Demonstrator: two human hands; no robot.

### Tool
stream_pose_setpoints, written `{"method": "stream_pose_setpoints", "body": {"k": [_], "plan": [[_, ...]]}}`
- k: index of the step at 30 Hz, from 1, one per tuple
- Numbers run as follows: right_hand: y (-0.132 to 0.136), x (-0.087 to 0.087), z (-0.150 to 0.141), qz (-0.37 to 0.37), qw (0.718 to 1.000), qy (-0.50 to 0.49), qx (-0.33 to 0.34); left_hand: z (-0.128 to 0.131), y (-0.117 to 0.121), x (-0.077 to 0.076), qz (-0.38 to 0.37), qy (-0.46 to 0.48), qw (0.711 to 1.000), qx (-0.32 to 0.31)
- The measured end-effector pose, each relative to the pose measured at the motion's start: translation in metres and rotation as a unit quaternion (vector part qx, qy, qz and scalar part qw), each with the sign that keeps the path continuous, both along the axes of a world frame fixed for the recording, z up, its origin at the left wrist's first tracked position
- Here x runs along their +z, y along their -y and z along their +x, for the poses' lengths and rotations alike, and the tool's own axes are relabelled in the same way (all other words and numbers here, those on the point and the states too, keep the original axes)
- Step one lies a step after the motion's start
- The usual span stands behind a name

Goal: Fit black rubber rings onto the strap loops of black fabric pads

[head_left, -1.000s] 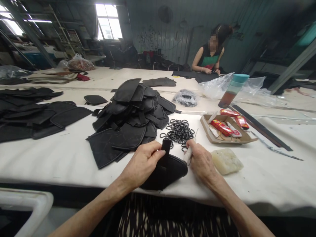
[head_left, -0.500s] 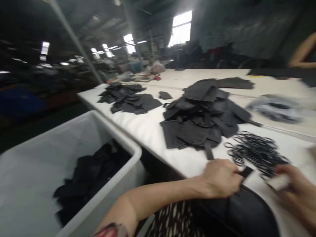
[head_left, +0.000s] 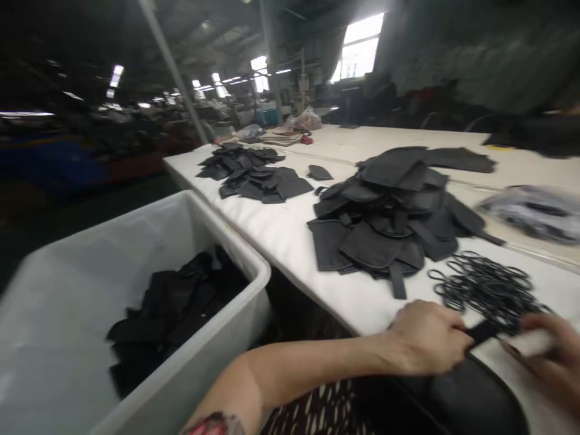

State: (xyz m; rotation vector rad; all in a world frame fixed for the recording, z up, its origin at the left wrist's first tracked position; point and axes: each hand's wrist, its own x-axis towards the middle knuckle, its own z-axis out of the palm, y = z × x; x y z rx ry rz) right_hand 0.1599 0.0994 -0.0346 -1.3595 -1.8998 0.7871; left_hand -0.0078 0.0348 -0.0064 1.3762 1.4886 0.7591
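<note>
My left hand (head_left: 430,338) is closed around a black strap (head_left: 483,332) at the table's front edge. Below it a rounded black fabric piece (head_left: 475,393), smooth and partly cut off by the frame, lies against the edge. My right hand (head_left: 555,362), blurred at the right border, has its fingers curled near the strap's end. Something whitish (head_left: 534,343) shows at those fingers, too smeared to name. Just beyond both hands lies a heap of black rings (head_left: 489,287), thin and loop-shaped. A large pile of black fabric pieces with straps (head_left: 385,211) sits behind.
A white bin (head_left: 199,211) with black fabric (head_left: 176,308) inside stands left of the white table (head_left: 290,241). Further along are a smaller pile of black pieces (head_left: 254,172), a clear plastic bag (head_left: 534,208) and a flat black piece (head_left: 457,159).
The view has swung, so the table and bin appear shifted to the right. Both hands appear further right, still near the strap, whose end now lies closer to my right hand.
</note>
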Motion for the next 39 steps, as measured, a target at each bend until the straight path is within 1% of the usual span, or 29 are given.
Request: {"method": "stream_pose_setpoints", "body": {"k": [1, 2, 3, 5, 8, 10, 13, 16, 19, 23, 29, 33, 39], "plan": [[0.006, 0.009, 0.012, 0.001, 0.999, 0.03, -0.043, -0.001, 0.0, 0.001, -0.013, 0.022, 1.0, -0.01], [0.012, 0.016, 0.018, 0.0, 0.996, 0.054, -0.07, -0.001, -0.002, 0.001, -0.017, 0.037, 0.999, -0.025], [0.016, 0.019, 0.019, 0.001, 0.994, 0.069, -0.084, -0.001, -0.004, 0.0, -0.017, 0.05, 0.998, -0.036], [0.018, 0.017, 0.014, 0.012, 0.991, 0.085, -0.106, -0.002, -0.011, -0.002, -0.015, 0.064, 0.997, -0.044], [0.016, 0.007, 0.006, 0.032, 0.988, 0.09, -0.123, -0.001, -0.017, -0.004, -0.019, 0.067, 0.997, -0.044], [0.019, 0.004, 0.003, 0.045, 0.987, 0.082, -0.13, -0.001, -0.017, -0.003, -0.022, 0.064, 0.997, -0.04], [0.028, 0.007, 0.0, 0.069, 0.987, 0.056, -0.132, -0.001, -0.015, -0.001, -0.026, 0.06, 0.997, -0.03], [0.037, 0.015, -0.007, 0.097, 0.986, 0.033, -0.129, -0.001, -0.015, -0.001, -0.026, 0.059, 0.998, -0.022], [0.042, 0.022, -0.015, 0.156, 0.98, 0.058, -0.11, 0.0, -0.015, -0.002, -0.022, 0.063, 0.998, -0.022], [0.045, 0.024, -0.02, 0.268, 0.952, 0.142, -0.047, 0.0, -0.016, -0.003, -0.015, 0.07, 0.997, -0.026], [0.045, 0.024, -0.018, 0.355, 0.911, 0.202, 0.063, -0.001, -0.014, -0.007, -0.004, 0.082, 0.996, -0.031], [0.042, 0.026, -0.015, 0.38, 0.895, 0.213, 0.096, -0.003, -0.012, -0.009, 0.009, 0.087, 0.996, -0.033], [0.04, 0.028, -0.015, 0.365, 0.901, 0.205, 0.11, -0.003, -0.01, -0.01, 0.015, 0.098, 0.995, -0.029]]}}
